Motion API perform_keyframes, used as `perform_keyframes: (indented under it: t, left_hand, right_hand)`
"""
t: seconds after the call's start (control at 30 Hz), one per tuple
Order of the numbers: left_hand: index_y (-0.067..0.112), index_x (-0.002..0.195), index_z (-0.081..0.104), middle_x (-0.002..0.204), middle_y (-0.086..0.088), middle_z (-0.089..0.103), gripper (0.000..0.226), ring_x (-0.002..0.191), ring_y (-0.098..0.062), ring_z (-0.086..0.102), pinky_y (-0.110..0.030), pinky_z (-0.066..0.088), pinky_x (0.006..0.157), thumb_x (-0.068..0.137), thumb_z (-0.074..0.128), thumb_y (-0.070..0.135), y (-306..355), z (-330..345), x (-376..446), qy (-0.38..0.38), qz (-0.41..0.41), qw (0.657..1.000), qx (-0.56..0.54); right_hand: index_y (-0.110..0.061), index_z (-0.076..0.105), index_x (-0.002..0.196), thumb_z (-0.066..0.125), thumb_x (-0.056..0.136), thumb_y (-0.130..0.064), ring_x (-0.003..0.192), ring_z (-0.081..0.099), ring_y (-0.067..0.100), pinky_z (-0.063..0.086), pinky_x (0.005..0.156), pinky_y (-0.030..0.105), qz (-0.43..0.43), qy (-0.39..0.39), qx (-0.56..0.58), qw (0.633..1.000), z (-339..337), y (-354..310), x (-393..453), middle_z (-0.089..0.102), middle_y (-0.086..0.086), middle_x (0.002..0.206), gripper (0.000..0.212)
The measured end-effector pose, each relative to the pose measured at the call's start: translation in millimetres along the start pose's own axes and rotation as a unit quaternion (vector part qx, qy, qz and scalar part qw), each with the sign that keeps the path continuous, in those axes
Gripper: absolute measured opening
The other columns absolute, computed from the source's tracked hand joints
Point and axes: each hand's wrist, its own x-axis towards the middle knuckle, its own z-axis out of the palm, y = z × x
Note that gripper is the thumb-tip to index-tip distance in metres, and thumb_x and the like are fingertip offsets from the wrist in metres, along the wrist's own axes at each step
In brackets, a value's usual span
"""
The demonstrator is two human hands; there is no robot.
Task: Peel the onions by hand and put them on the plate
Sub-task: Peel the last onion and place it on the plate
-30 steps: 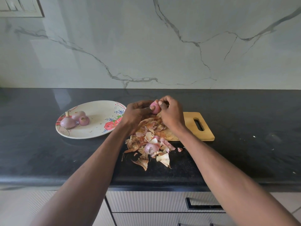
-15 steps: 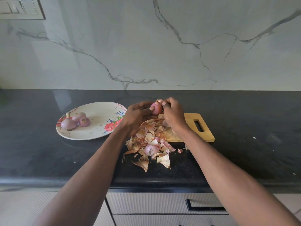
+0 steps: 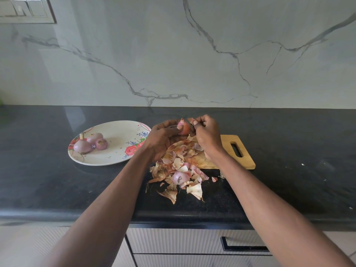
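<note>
A dark stone counter is seen over pale ribbed drawer fronts, one fitted with a black recessed handle; a grey-veined marble wall stands behind.

Nearest the counter's front edge, a heap of onion skins is spread, dry brown and pink pieces, with one peeled onion lying among them. The heap runs back onto the near end of a wooden cutting board, whose slotted handle points right.

Above the board's far end, an onion with its tip up is held off the surface. It is gripped by the left hand, fingers curled round it and thumb laid on its front. Just beside it, a strip of skin is pinched at the fingertips of the right hand, the other fingers folded in.

To the left of the hands, a floral plate rests on the counter, apart from the board. Three peeled onions are grouped touching at its left side.

On the wall at upper left, a switch panel is mounted.
</note>
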Motion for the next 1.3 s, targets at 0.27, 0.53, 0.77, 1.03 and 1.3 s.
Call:
perform_keyframes:
  t: [0.27,0.53,0.77,1.03,1.3]
  left_hand:
    - [-0.001,0.115,0.064,0.113,-0.027,0.068,0.02,0.094,-0.034,0.074,-0.04,0.061,0.086,0.096,0.061,0.001,2,-3,4,0.067,-0.018,0.995,-0.073]
    - [-0.002,0.104,0.063,0.088,-0.017,0.073,0.011,0.082,-0.026,0.074,-0.039,0.063,0.081,0.095,0.064,0.004,0,0,-1,0.053,0.009,0.998,-0.012]
    - [0.0,0.102,0.058,0.091,-0.02,0.074,0.013,0.082,-0.028,0.075,-0.036,0.064,0.073,0.092,0.067,0.002,2,2,-3,0.062,0.035,0.997,0.02]
    - [0.001,0.099,0.058,0.1,-0.026,0.071,0.012,0.089,-0.034,0.075,-0.046,0.062,0.081,0.092,0.067,0.005,-1,4,-3,0.055,0.041,0.996,0.051]
    - [0.001,0.096,0.057,0.09,-0.019,0.071,0.01,0.075,-0.024,0.075,-0.03,0.062,0.064,0.094,0.066,0.004,0,9,-5,0.055,0.05,0.995,0.068]
  right_hand:
    - [-0.011,0.062,0.114,0.059,0.093,-0.001,0.078,0.063,0.012,0.041,0.052,0.008,-0.084,-0.008,-0.142,0.986,-8,0,-5,0.066,0.003,0.097,0.024]
    - [-0.009,0.073,0.115,0.077,0.084,-0.027,0.102,0.068,0.012,0.055,0.087,0.026,-0.103,-0.05,-0.105,0.988,-4,-1,-9,0.073,0.001,0.112,0.036]
    - [-0.008,0.077,0.105,0.075,0.086,-0.016,0.093,0.07,0.011,0.055,0.084,0.027,-0.073,-0.019,-0.037,0.996,-2,1,-10,0.076,0.004,0.101,0.021]
    - [-0.012,0.079,0.091,0.067,0.093,-0.018,0.08,0.066,0.007,0.053,0.069,0.02,-0.127,0.027,-0.109,0.985,2,3,-13,0.075,-0.004,0.085,0.014]
    - [-0.004,0.066,0.091,0.059,0.095,-0.007,0.077,0.059,0.021,0.045,0.059,0.027,-0.228,0.061,-0.228,0.945,9,8,-15,0.066,0.008,0.088,0.009]
